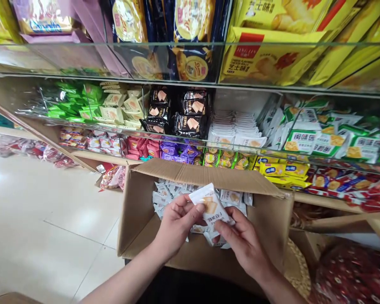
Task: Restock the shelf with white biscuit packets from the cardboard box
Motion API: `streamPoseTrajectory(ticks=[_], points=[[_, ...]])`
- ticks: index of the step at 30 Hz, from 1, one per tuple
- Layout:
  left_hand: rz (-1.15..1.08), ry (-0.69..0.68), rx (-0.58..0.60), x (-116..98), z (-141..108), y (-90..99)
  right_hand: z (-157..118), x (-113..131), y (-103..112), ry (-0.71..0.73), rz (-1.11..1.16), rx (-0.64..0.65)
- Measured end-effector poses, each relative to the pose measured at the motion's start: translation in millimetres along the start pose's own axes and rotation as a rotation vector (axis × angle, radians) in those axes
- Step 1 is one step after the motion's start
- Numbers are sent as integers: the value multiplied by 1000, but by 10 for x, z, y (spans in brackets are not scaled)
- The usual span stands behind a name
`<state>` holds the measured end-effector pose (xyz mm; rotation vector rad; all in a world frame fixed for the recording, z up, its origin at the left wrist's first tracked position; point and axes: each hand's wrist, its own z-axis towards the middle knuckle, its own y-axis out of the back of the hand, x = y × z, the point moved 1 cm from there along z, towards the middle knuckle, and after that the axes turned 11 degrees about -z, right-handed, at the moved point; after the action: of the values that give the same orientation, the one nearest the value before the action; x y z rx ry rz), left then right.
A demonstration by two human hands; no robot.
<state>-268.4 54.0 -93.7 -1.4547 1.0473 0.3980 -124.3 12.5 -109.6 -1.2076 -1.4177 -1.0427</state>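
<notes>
Over an open cardboard box (269, 223), my left hand (179, 217) pinches a white snack packet (210, 204) by its upper left side. The packet's front shows a pale biscuit or cake picture. My right hand (245, 238) grips the lower right of the same packet, thumb on top; its other fingers are partly hidden behind it. More white packets (229, 197) of the same look lie loose inside the box, beneath and behind my hands. Straight ahead on the shelf, similar white packets (237, 128) stand stacked in two rows.
Black packets (191, 122) sit left of the white rows, and green-and-white cracker packets (316, 139) to the right. A glass shelf edge (177, 82) runs across above them. Large yellow bags (272, 55) stand higher up. Tiled floor (50, 211) lies left; a red bag (351, 274) is lower right.
</notes>
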Motion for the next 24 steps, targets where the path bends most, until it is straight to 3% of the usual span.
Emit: streamPoseTrajectory(ticks=[3,8,13,16,18,21,24], points=[[16,-27,39,-14,2,-7,16,-45,33,-8,-24,12],[46,-85,23,52,-25,20,47,-57,42,23,-253,5],[184,-128,144,135,-78,52,76,-32,-15,36,-113,-59],[543,-123,162,65,-106,99,65,14,19,132,-287,-124],[862,-178,238,-6,-134,129,44,97,75,267,-465,-173],[1058,-297,314,-76,-190,173,22,282,174,361,-696,-42],[975,-394,200,-98,-229,232,91,520,349,307,-801,73]])
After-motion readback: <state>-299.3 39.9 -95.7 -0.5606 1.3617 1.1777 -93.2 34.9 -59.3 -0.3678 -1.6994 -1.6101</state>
